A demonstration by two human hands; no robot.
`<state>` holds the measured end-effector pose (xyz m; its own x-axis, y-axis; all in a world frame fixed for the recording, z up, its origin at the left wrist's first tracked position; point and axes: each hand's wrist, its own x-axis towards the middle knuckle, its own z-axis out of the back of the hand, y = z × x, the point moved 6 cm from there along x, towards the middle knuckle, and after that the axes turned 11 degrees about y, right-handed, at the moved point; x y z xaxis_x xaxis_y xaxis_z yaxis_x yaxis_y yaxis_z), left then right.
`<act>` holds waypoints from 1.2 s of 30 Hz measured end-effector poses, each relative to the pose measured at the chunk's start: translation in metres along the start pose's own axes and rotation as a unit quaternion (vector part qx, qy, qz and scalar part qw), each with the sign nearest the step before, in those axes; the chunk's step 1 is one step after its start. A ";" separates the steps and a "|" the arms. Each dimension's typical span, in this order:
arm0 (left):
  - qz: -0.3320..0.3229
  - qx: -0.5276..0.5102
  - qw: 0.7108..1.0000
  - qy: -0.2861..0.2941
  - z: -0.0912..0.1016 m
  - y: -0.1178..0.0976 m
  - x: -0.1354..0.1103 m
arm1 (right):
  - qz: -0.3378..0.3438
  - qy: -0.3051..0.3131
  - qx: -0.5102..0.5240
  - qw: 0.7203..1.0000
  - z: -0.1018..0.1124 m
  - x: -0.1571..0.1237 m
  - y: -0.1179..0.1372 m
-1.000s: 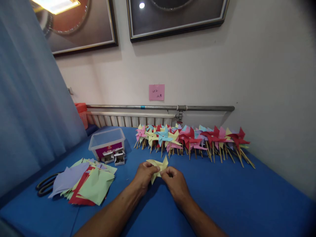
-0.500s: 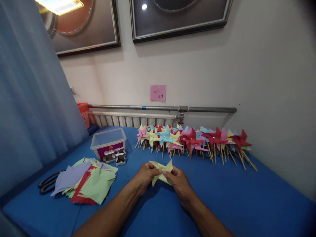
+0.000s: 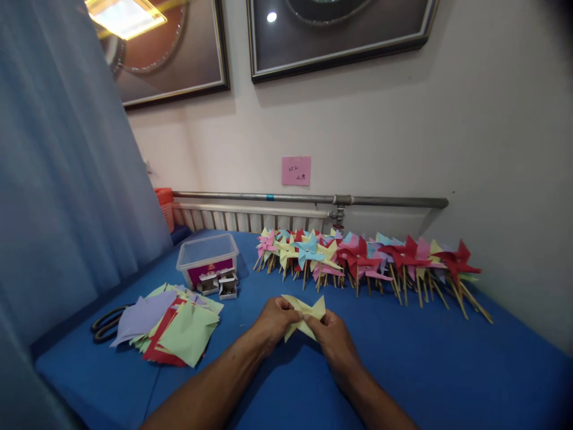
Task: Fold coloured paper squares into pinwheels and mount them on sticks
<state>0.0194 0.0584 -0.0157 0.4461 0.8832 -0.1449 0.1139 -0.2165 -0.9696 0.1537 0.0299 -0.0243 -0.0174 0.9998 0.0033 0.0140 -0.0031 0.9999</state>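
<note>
A pale yellow paper pinwheel [image 3: 308,307], with no stick visible on it, is held above the blue surface between both hands. My left hand [image 3: 276,321] pinches its left side, the thumb pressing near the centre. From the right, my right hand [image 3: 333,337] grips it the same way, thumb close to the other one. The folded points stick out above and below the fingers. Whatever lies under the thumbs is hidden.
Finished pinwheels [image 3: 358,257] on sticks lie in a long row at the back. To the left are stacked coloured paper sheets [image 3: 192,331], black-handled scissors [image 3: 107,322], a clear plastic tub [image 3: 208,248] and small open boxes of pins [image 3: 228,288]. A blue curtain [image 3: 67,149] hangs at far left.
The whole view has shifted slightly, so everything sits a little further right in the picture. Both hands keep their pinch on the yellow pinwheel, with hardly any change in the fingers.
</note>
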 end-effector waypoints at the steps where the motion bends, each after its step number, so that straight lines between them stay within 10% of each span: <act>1: 0.002 0.004 1.000 -0.003 0.001 0.003 0.002 | -0.004 -0.005 -0.009 1.000 0.001 0.000 0.000; 10: -0.010 0.212 0.977 0.033 0.020 -0.025 -0.002 | -0.009 -0.026 0.038 0.999 0.006 -0.005 0.004; 15: 0.059 0.631 0.755 -0.167 0.101 -0.079 -0.027 | -0.025 -0.041 0.060 0.997 0.009 -0.003 0.000; 18: 0.151 0.675 0.687 -0.221 0.136 -0.082 -0.033 | -0.019 -0.027 0.058 0.998 0.007 -0.002 -0.003; 36: 0.193 0.690 0.670 -0.193 0.150 -0.069 -0.025 | -0.021 -0.020 0.049 0.998 0.008 0.002 -0.013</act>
<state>-0.1328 0.1133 0.0253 -0.0886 0.9716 -0.2196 -0.9922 -0.1054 -0.0662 0.1610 0.0324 -0.0374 0.0201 0.9990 -0.0411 0.1128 0.0386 0.9929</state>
